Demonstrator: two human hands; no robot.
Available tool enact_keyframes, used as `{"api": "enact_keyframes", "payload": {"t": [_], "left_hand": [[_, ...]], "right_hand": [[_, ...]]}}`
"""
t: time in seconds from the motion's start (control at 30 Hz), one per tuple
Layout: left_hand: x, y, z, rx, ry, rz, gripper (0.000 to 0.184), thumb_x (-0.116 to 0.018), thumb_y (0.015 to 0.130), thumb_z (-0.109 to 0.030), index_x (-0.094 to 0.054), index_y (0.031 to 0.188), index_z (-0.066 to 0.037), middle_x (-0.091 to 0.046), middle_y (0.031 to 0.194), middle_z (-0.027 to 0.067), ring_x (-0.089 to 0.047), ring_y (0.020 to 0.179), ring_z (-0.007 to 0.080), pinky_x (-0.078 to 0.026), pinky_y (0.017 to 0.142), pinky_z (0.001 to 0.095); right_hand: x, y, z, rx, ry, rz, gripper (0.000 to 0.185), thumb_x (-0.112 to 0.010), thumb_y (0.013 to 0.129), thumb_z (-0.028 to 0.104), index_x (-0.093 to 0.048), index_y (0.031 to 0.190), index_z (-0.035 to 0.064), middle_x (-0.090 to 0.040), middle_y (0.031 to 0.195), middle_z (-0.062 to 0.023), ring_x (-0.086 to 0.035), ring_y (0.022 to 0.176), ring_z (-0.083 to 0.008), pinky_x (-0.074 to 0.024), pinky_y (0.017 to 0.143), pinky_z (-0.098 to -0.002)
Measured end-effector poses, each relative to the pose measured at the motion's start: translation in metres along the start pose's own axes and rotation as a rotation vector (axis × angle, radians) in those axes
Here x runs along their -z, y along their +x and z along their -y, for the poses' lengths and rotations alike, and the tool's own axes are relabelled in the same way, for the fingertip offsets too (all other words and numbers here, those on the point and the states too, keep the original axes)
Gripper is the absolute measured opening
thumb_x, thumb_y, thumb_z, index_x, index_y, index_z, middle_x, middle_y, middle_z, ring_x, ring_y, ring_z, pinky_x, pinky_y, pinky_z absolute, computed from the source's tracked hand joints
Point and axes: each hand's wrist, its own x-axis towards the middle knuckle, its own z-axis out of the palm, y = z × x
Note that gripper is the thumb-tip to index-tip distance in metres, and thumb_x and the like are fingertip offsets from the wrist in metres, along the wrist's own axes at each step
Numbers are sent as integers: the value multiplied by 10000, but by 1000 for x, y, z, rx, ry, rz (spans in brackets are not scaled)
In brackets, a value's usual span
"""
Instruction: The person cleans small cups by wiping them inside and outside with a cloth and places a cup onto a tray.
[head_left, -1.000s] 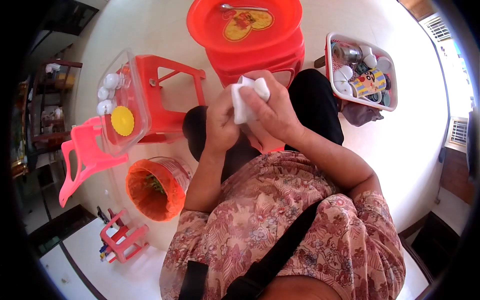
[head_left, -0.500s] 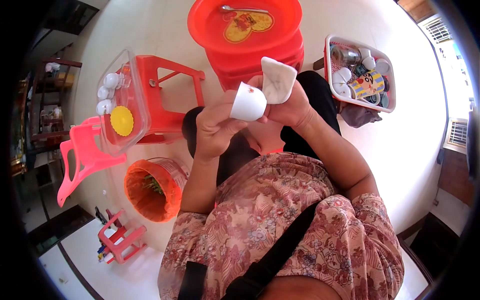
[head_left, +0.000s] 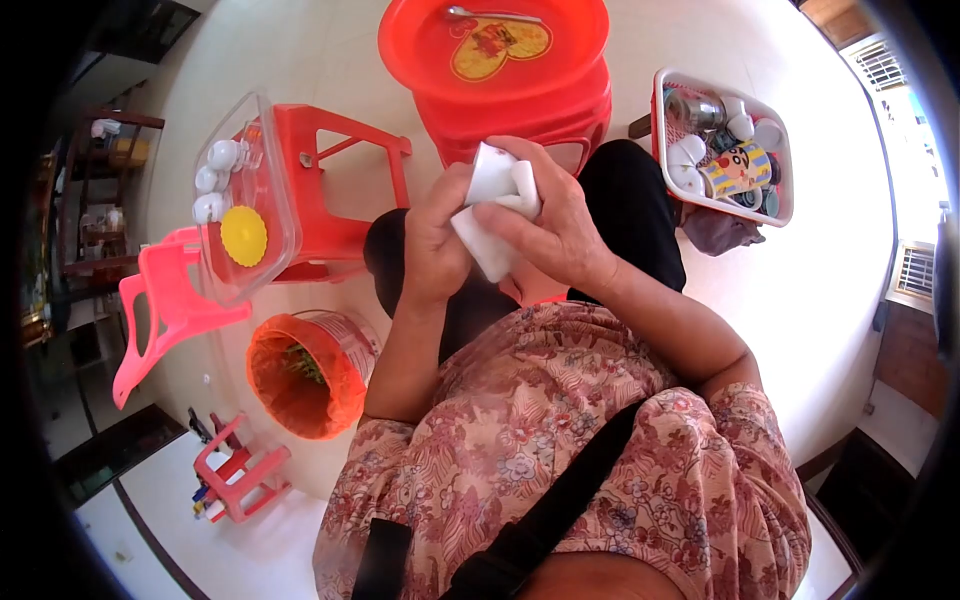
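A small white cup (head_left: 487, 176) is held between both hands above my lap. Wrapped round its left side are the fingers of my left hand (head_left: 437, 235). My right hand (head_left: 560, 225) presses a folded white cloth (head_left: 484, 243) against the cup, with one fold of the cloth over the rim side and another hanging below. The cup's lower part is hidden by the cloth and fingers. Just beyond the hands is a round red basin (head_left: 430, 62) with a metal spoon (head_left: 495, 15) lying in it.
At left, a clear plastic box (head_left: 285, 215) with white cups and a yellow lid (head_left: 244, 236) rests on a red stool (head_left: 335, 235). Below are a pink stool (head_left: 180, 300) and an orange-lined bucket (head_left: 350, 385). At right stands a white-rimmed basket (head_left: 787, 160) of cups and jars.
Half a second ago the cloth was spread in my right hand, beside the cup. Now it is folded against the cup, and both hands have closed together round it.
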Motion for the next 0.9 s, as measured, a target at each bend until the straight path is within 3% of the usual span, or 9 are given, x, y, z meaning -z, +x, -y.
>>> {"api": "enact_keyframes", "payload": {"t": [0.2, 0.3, 0.43, 0.57, 0.67, 0.73, 0.8, 0.83, 0.9], "left_hand": [[5, 5, 6, -197, -48, 98, 231, -582, 788, 30, -607, 1018, 39, -601, 1005, 85, -582, 930, 195, -452, 790, 281], [1, 3, 3, -228, 57, 115, 223, -594, 775, 46, -624, 996, 42, -600, 996, 102, -590, 922, 227, -463, 785, 301], [4, 8, -8, -300, 242, 292, 190, -594, 789, 28, -637, 974, 37, -597, 982, 121, -590, 900, 266, -472, 802, 331], [5, 9, 1, -240, 266, 285, 222, -591, 820, -1, -609, 1039, 32, -598, 973, 97, -589, 908, 222, -461, 805, 308], [-1, 4, 9, -17, 26, 176, 247, -573, 848, -17, -577, 1091, 27, -599, 972, 81, -582, 911, 191, -453, 800, 293], [-1, -1, 13, 144, -43, 94, 264, -562, 862, -28, -556, 1121, 26, -599, 973, 77, -577, 911, 180, -448, 802, 287], [-3, 2, 10, 97, 27, 64, 242, -568, 866, -41, -570, 1097, 31, -601, 991, 80, -578, 920, 181, -446, 811, 287], [-3, 2, 9, 75, 61, 51, 232, -572, 868, -48, -577, 1085, 33, -602, 1000, 81, -578, 924, 182, -446, 816, 287], [8, 3, 9, 10, 122, 209, 205, -586, 866, -50, -594, 1054, 30, -604, 1019, 84, -579, 945, 191, -444, 832, 295]], "right_hand": [[1, -1, 9, 3, 96, -34, 411, -648, 820, 204, -521, 1127, -38, -620, 896, -148, -612, 825, -213, -479, 760, -322], [1, 6, 7, -182, 314, -131, 292, -598, 865, 225, -588, 1003, -32, -631, 804, -101, -613, 725, -172, -486, 610, -289], [18, 24, 2, -495, 347, 99, 245, -543, 903, 206, -602, 995, -14, -624, 779, -76, -611, 664, -168, -483, 558, -283], [22, 30, -8, -746, 680, 75, 262, -537, 915, 248, -615, 957, 2, -635, 793, -70, -604, 586, -136, -442, 392, -245], [15, 30, -7, -703, 458, -30, 267, -547, 910, 269, -610, 939, 11, -638, 805, -78, -602, 566, -142, -450, 411, -250], [5, 22, -12, -329, 112, -96, 290, -563, 897, 284, -596, 926, -3, -630, 768, -97, -618, 610, -166, -468, 475, -279], [-2, 13, -11, 159, -345, -158, 324, -579, 880, 282, -582, 922, -40, -613, 733, -123, -630, 669, -202, -500, 560, -354], [-3, 11, -9, 29, -233, -130, 369, -589, 874, 320, -578, 934, -43, -609, 731, -134, -628, 715, -211, -495, 671, -376], [3, 16, -2, -269, 23, -76, 365, -588, 871, 319, -583, 944, -39, -620, 749, -126, -627, 702, -197, -498, 608, -357]]}}
